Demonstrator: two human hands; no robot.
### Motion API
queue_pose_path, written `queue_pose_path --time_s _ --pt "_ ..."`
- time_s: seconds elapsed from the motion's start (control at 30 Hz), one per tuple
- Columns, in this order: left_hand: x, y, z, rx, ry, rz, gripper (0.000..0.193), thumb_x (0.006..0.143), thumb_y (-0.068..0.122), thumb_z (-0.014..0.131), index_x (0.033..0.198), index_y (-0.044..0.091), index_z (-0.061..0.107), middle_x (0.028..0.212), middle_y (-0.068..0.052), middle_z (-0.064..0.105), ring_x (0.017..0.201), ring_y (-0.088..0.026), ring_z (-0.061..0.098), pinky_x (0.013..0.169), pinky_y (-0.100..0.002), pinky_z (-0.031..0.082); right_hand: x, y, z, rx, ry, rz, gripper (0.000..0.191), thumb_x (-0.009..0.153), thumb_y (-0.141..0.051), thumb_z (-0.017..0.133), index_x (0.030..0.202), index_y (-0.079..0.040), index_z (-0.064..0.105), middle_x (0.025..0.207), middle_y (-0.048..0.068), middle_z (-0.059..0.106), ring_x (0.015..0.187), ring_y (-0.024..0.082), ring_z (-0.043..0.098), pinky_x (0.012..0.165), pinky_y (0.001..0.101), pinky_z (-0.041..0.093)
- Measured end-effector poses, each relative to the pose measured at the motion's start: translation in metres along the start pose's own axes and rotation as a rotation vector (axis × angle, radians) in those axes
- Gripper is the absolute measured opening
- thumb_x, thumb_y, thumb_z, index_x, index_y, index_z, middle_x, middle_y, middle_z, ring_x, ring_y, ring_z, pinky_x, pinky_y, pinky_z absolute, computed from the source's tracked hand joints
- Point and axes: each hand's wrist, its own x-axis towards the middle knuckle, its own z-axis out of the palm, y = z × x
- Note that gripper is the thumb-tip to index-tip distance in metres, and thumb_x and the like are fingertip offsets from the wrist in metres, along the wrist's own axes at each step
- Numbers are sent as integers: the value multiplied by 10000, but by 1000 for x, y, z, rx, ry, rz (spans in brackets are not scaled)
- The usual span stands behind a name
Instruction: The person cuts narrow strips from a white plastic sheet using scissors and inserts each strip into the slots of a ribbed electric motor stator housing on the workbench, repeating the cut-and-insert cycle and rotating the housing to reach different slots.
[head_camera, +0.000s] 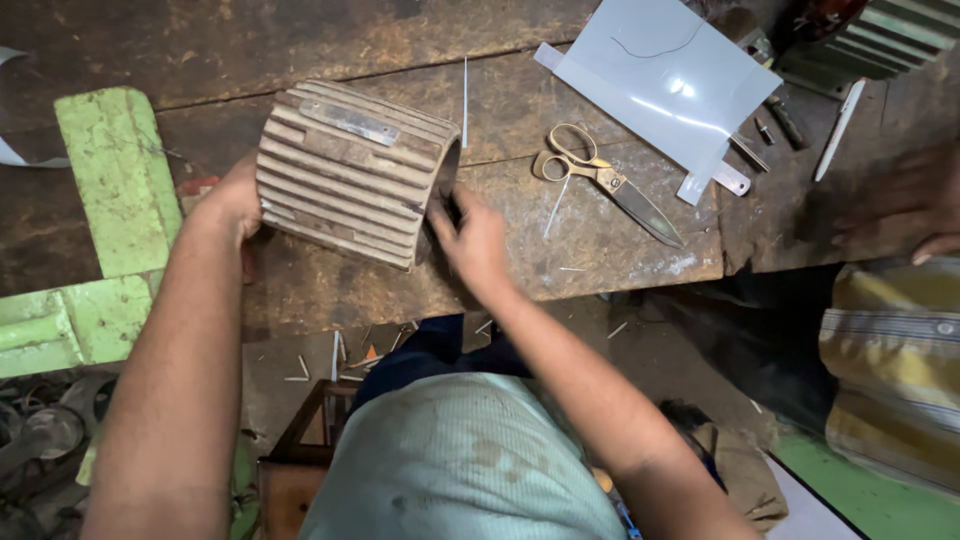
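We saw one ribbed cylindrical core (350, 170), rusty brown metal with long parallel slots running along its curved wall, lying on its side on the worn, stained wooden workbench (620, 250). One flat pale metal strip (352, 121) lay across its upper ribs. The left hand (232, 200) cupped the core's left end, fingers hidden behind it, so we could not tell how tightly it closed. The right hand (472, 240) pressed against the open right end with fingers curled loosely at the rim; whether it pinched anything there we could not tell.

To the right lay one pair of scissors (600, 180) with brass-coloured handles and dull steel blades, shut. Beyond them sat one glossy, pale grey sheet (665, 75) with folded tabs. A thin white sliver (465, 88) stood out just beyond the core. One chipped green-painted bracket (115, 190), L-shaped, lay at the left. Another person's hand (900, 205) rested on the bench at the far right, above a striped yellow sleeve (890, 350).
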Motion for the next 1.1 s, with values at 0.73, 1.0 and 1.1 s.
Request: queue_pose_path --time_s 0.73,1.0,1.1 --pt "28 -18 -5 -199 -61 74 371 1021 234 579 1267 -25 678 1147 -92 728 938 -169 693 818 -330 578 -14 1 -2 197 -110 29 244 978 -55 575 1192 -30 690 1153 150 693 1084 327 692 972 370 535" --pt "25 -13 -4 -298 -52 106 378 1031 245 575 1313 6 657 1178 -79 730 985 -157 707 832 -310 586 -8 3 0 129 -109 -21 201 1023 -117 586 1181 -12 651 1167 174 675 1106 353 666 969 372 522" --pt "13 -5 -26 -38 121 19 375 1011 187 585 1340 17 644 1160 -110 723 968 -205 685 786 -349 561 -5 -3 -13 149 -138 -25 221 1021 -137 590 1190 -9 653 1173 179 677 1108 356 666 965 385 517"
